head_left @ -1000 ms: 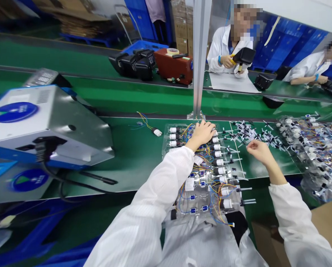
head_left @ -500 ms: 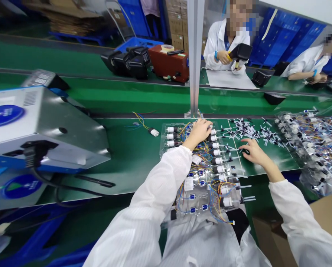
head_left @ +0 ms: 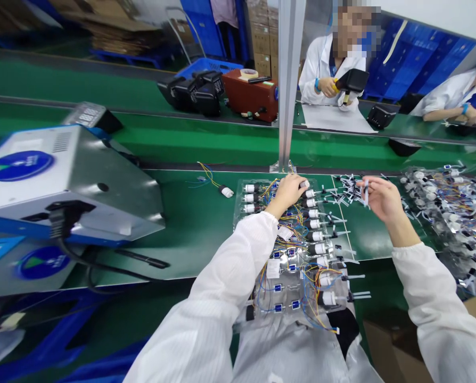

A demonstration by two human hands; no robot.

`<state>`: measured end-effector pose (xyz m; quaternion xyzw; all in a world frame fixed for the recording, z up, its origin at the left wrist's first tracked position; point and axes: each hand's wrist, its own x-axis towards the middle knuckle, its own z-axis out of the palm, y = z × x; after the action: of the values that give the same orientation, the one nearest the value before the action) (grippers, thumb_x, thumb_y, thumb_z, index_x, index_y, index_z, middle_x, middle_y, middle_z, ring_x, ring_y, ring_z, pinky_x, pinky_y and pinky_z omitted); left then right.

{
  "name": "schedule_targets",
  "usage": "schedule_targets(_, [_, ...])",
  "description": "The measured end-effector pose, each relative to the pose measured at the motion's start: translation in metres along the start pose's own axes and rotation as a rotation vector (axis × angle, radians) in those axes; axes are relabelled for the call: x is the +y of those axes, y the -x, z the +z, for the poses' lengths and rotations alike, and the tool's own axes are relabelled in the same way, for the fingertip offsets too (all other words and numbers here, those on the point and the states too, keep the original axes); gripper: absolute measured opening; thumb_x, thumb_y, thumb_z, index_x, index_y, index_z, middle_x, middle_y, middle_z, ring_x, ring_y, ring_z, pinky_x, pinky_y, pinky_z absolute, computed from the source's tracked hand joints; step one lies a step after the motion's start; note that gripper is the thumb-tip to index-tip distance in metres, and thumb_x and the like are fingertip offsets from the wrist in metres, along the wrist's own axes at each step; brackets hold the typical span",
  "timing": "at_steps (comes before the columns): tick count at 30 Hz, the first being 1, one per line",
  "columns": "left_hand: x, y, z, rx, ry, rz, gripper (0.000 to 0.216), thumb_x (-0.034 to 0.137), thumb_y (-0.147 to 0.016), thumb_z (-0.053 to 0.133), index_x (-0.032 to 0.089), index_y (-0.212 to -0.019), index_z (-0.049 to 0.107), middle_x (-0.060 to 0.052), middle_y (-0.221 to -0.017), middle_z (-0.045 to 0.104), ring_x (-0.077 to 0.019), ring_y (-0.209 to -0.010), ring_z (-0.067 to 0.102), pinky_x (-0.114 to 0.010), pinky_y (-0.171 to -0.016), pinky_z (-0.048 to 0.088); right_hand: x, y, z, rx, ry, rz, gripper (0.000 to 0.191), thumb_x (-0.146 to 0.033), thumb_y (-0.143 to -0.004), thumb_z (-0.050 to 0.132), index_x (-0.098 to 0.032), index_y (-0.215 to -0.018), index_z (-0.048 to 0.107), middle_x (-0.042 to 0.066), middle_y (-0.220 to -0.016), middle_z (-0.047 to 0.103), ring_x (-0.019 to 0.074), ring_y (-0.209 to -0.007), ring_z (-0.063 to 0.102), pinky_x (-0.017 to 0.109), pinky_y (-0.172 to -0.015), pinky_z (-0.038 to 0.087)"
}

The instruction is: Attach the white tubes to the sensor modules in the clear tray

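A clear plastic tray (head_left: 240,213) of small wired motors with white caps lies on the green bench in front of me. My left hand (head_left: 289,192) rests on the tray's far end, fingers curled round one motor's white cap (head_left: 304,184). My right hand (head_left: 382,198) is raised above the bench to the right, pinching a small white and black tube piece (head_left: 366,189) between thumb and fingers. Beneath it lies a scattered heap of similar tube pieces (head_left: 347,187).
A grey and blue machine (head_left: 62,181) with a black cable fills the left. A pile of wired motors (head_left: 449,207) lies at the right. A metal post (head_left: 289,80) stands behind the tray. Across the conveyor, two people in white coats work; black devices and a red box (head_left: 249,94) sit there.
My right hand went down to the heap of tube pieces, then lifted up holding one. My left hand stayed on the tray's far end.
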<state>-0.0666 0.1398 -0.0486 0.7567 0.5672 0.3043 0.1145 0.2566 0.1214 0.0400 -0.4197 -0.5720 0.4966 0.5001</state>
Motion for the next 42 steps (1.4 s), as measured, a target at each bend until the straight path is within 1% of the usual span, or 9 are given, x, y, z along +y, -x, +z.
schedule_targets(3, [0.001,0.000,-0.001,-0.005,0.002,-0.006,0.028,0.034,-0.097,0.067,0.023,-0.121,0.075,-0.009,-0.122,0.074,-0.0288,-0.119,0.062,-0.042,-0.104,0.048,-0.013,-0.018,0.031,-0.023,-0.230,0.028,0.039,-0.033,-0.068,0.092,-0.030,-0.103,0.075,0.001,-0.102,0.078,0.0084,-0.058,0.056,0.025,-0.049,0.045])
schedule_targets(7, [0.000,-0.001,-0.001,-0.007,0.014,-0.011,0.027,0.034,-0.097,0.068,0.024,-0.121,0.074,-0.009,-0.122,0.075,-0.0274,-0.118,0.063,-0.041,-0.104,0.048,-0.020,-0.045,0.085,-0.102,-0.323,0.067,0.032,-0.039,-0.070,0.094,-0.026,-0.087,0.071,-0.005,-0.068,0.062,0.0043,-0.047,0.040,0.021,-0.040,0.035])
schedule_targets(10, [-0.001,-0.001,-0.001,0.011,0.019,-0.001,0.027,0.035,-0.098,0.067,0.023,-0.121,0.074,-0.008,-0.121,0.075,-0.0267,-0.116,0.064,-0.040,-0.103,0.048,-0.009,-0.065,0.126,-0.157,-0.299,0.052,0.030,-0.043,-0.076,0.091,-0.023,-0.087,0.072,-0.004,-0.068,0.059,0.0061,-0.054,0.050,0.020,-0.045,0.043])
schedule_targets(13, [-0.001,-0.001,0.000,0.020,-0.001,0.008,0.029,0.036,-0.098,0.067,0.022,-0.122,0.073,-0.009,-0.121,0.075,-0.0274,-0.114,0.065,-0.040,-0.101,0.048,0.020,-0.081,0.148,-0.183,-0.261,0.070,0.036,-0.043,-0.067,0.096,-0.021,-0.084,0.073,0.000,-0.077,0.068,0.0107,-0.068,0.066,0.024,-0.062,0.058])
schedule_targets(18, [-0.001,-0.001,0.001,0.007,-0.026,0.015,0.030,0.038,-0.100,0.063,0.024,-0.124,0.072,-0.008,-0.124,0.074,-0.0270,-0.117,0.063,-0.040,-0.101,0.047,0.073,-0.090,0.134,-0.026,-0.101,0.081,0.037,-0.040,-0.059,0.097,-0.020,-0.078,0.072,0.003,-0.083,0.075,0.0129,-0.063,0.067,0.026,-0.056,0.058])
schedule_targets(21, [0.000,-0.002,0.002,0.007,-0.024,0.011,0.029,0.039,-0.101,0.061,0.024,-0.124,0.072,-0.007,-0.124,0.074,-0.0267,-0.118,0.063,-0.040,-0.102,0.046,0.089,-0.086,0.120,0.039,-0.041,0.033,0.030,-0.038,-0.064,0.093,-0.020,-0.080,0.073,0.003,-0.082,0.075,0.0163,-0.069,0.071,0.032,-0.068,0.064])
schedule_targets(29, [0.001,-0.002,0.002,0.013,-0.016,0.012,0.029,0.040,-0.101,0.061,0.025,-0.123,0.072,-0.006,-0.123,0.075,-0.0260,-0.117,0.063,-0.040,-0.102,0.045,0.082,-0.069,0.122,0.002,0.115,-0.236,0.017,-0.037,-0.083,0.079,-0.023,-0.092,0.075,0.005,-0.093,0.078,0.0231,-0.087,0.078,0.040,-0.086,0.064])
schedule_targets(36, [0.001,-0.003,0.004,0.004,-0.020,-0.008,0.027,0.039,-0.101,0.061,0.025,-0.123,0.071,-0.004,-0.125,0.075,-0.0259,-0.117,0.064,-0.039,-0.098,0.045,0.103,-0.069,0.120,0.002,0.297,-0.211,0.017,-0.037,-0.082,0.076,-0.022,-0.088,0.075,0.004,-0.090,0.076,0.0200,-0.083,0.070,0.035,-0.081,0.058])
schedule_targets(42, [0.004,-0.002,0.003,-0.028,-0.025,-0.045,0.029,0.040,-0.102,0.060,0.026,-0.126,0.070,-0.006,-0.129,0.074,-0.0262,-0.121,0.063,-0.040,-0.099,0.044,0.114,-0.068,0.124,0.027,0.228,-0.143,0.015,-0.037,-0.081,0.076,-0.022,-0.083,0.073,0.003,-0.087,0.075,0.0192,-0.081,0.067,0.033,-0.081,0.054])
